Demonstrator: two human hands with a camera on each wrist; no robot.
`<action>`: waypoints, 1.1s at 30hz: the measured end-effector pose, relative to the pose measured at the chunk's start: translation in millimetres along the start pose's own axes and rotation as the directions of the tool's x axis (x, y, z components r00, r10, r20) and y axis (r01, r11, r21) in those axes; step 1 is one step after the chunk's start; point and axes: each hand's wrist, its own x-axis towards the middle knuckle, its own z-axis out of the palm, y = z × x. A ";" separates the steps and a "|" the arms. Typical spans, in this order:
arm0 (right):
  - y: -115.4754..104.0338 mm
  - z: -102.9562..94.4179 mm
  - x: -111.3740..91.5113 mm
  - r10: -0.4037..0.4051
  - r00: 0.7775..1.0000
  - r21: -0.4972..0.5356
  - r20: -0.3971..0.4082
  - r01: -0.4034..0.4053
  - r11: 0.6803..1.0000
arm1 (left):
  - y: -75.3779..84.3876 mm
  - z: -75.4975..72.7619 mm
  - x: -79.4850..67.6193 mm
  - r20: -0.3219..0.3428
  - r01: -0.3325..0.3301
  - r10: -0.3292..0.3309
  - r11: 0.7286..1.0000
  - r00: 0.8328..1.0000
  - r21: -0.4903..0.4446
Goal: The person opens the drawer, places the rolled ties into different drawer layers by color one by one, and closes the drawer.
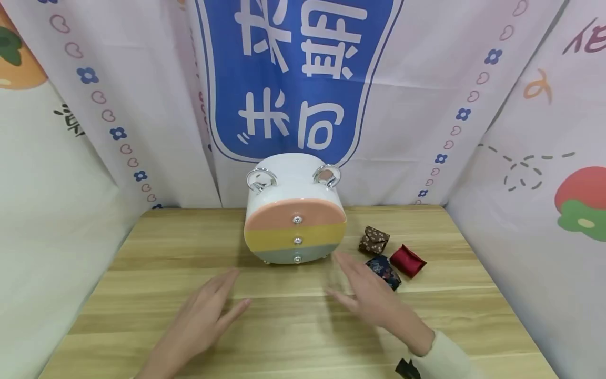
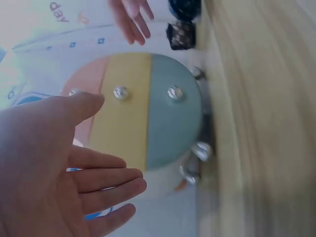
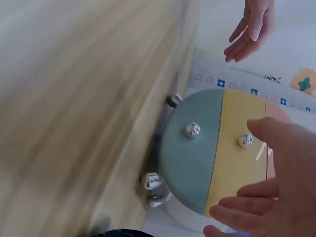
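A white rounded drawer box [image 1: 296, 210] stands on the table, with a peach, yellow and grey-green striped front, a silver knob on each stripe and two silver rings on top. My left hand [image 1: 201, 310] hangs in front of it to the left, fingers extended and thumb apart, holding nothing. My right hand [image 1: 371, 295] is in front to the right, slightly blurred, its fingers also extended and nothing in them. Both palms face inward. In the left wrist view the left hand [image 2: 64, 163] appears before the striped front; the right wrist view shows the right hand [image 3: 281, 182] similarly.
Right of the box lie three small fabric pouches: a brown flowered one [image 1: 374, 240], a shiny red one [image 1: 408, 261] and a dark blue patterned one [image 1: 384, 271], partly behind the right hand. Printed cloth [image 1: 402, 116] hangs behind the wooden table [image 1: 189, 237] and along both sides.
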 end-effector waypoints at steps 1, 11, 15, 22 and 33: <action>0.4 -2.8 3.2 0.012 0.999 0.029 -0.033 -0.011 1.000 | 3.5 -1.5 2.7 -0.006 0.011 -0.011 1.000 1.000 -0.013; 9.3 -23.6 48.3 0.171 0.959 0.250 -0.224 -0.113 0.962 | 46.4 -15.8 46.4 -0.219 0.011 -0.013 1.000 0.976 -0.014; 14.2 -19.6 64.6 0.230 0.948 0.352 -0.221 -0.142 0.925 | 59.1 -15.8 63.5 -0.232 0.039 -0.057 0.996 0.971 -0.078; 15.8 -10.3 80.8 0.279 0.933 0.453 -0.229 -0.151 0.878 | 75.1 -15.1 91.7 -0.273 0.091 -0.149 0.973 0.950 -0.213; 24.7 8.6 92.9 0.222 0.922 0.580 -0.317 0.003 0.815 | 90.0 -8.5 119.0 -0.361 0.059 -0.146 0.969 0.921 -0.241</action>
